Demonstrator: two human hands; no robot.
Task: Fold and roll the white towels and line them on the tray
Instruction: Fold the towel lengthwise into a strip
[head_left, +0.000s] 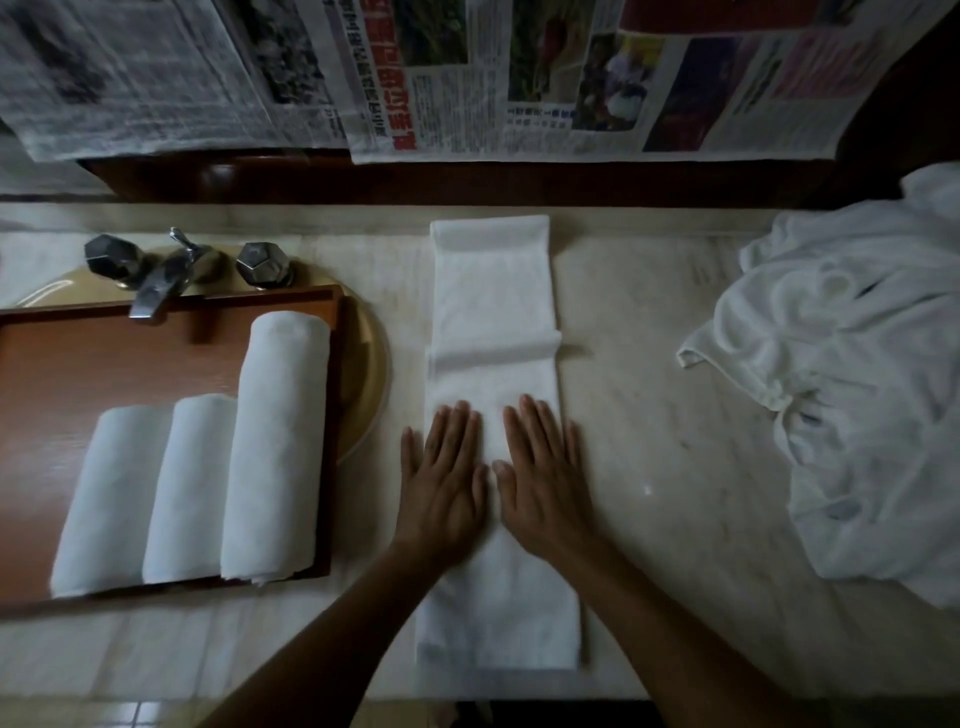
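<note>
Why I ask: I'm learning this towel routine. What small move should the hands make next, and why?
The folded towel lies flat as a long narrow strip on the counter, left hand and right hand pressing flat on it, and three rolled towels already line the tray. So probably draw both hands back to its near end and start rolling it away.

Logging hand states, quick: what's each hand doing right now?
Left hand: open, flat on the folded towel.
Right hand: open, flat on the same towel.

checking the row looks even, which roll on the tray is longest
The rightmost roll: it reaches far closer to the tap than the middle roll or left roll.
</note>
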